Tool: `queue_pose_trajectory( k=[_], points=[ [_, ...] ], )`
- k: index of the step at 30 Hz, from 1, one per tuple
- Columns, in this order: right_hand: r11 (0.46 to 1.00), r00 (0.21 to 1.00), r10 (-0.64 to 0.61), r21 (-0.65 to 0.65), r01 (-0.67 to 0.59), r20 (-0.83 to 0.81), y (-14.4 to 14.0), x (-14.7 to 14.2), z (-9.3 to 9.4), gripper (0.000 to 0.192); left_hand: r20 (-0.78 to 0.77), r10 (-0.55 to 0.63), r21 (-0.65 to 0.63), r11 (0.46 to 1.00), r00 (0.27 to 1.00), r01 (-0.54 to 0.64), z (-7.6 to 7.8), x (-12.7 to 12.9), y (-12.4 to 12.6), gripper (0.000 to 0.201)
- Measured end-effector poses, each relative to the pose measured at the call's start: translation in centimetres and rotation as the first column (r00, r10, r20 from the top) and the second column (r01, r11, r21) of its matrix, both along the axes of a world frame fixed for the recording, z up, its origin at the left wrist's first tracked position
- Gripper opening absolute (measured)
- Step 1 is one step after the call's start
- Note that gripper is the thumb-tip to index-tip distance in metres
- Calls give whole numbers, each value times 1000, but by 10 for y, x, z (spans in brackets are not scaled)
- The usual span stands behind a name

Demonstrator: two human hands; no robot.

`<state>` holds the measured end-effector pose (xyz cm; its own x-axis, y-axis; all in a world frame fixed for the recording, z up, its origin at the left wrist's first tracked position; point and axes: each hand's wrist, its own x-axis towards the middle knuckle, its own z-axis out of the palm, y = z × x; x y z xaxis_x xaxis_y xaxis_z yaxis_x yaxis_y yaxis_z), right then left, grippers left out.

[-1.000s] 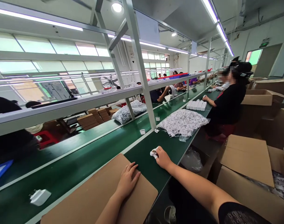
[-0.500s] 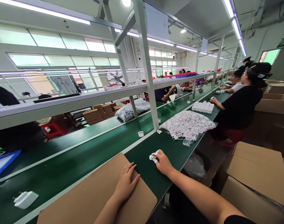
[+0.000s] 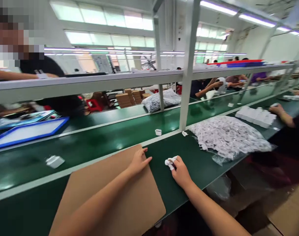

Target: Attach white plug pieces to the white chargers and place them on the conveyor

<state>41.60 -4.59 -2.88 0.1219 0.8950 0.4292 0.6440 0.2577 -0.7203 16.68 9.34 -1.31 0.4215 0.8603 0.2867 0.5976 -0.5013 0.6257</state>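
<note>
On brown board [image 3: 110, 196], left hand [image 3: 139, 162] flat, right hand [image 3: 181, 172] fingers curled — seemingly gripping white part [image 3: 169, 161].

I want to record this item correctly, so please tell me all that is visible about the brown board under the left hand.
The brown board is a flat, thin sheet that looks like cardboard or fibreboard, plain and unprinted, with rounded corners. It lies flat on the green table, set at an angle, with its near right corner at the table's near edge. The left hand rests palm down on its far corner. Nothing else lies on it.
</note>
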Motion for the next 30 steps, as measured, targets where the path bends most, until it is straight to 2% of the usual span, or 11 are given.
queue_pose_trajectory(
  k=[4,7,10,13,15,19,22,24,26,28,30],
  points=[
    [1000,1000,25,0,-25,-8,6,5,-3,29,-14,202,24,979,979,-202,16,19,71,63],
    [1000,1000,14,-13,-14,-9,3,3,-1,28,-30,196,9,981,980,-196,19,42,109,79],
    [999,1000,-2,-42,3,21,-5,-1,3,31,-47,93,31,995,995,-91,21,72,124,80],
    [997,997,-16,-69,21,73,-8,-5,10,30,-79,9,34,999,997,-7,25,92,132,60],
    [996,994,-31,-80,39,101,-9,-6,13,27,-101,15,26,1000,995,-12,29,95,133,44],
    [995,992,-61,-72,69,107,-11,-8,14,19,-102,75,68,995,992,-68,37,77,116,35],
    [995,993,-82,-50,87,89,-10,-9,11,15,-84,30,120,993,996,-20,36,46,86,40],
    [995,995,-97,-31,97,14,-8,-9,11,10,-80,-32,151,988,996,44,30,18,62,45],
    [995,976,-98,-16,96,-193,-5,-9,14,8,-96,-81,161,982,992,95,24,-11,36,50],
    [997,864,-81,-31,76,-496,-2,-11,19,23,-110,-106,151,981,988,122,19,-36,5,50],
    [996,693,-68,-92,2,-718,2,-15,25,38,-101,-105,137,983,989,118,17,-51,-29,47]
  ],
)
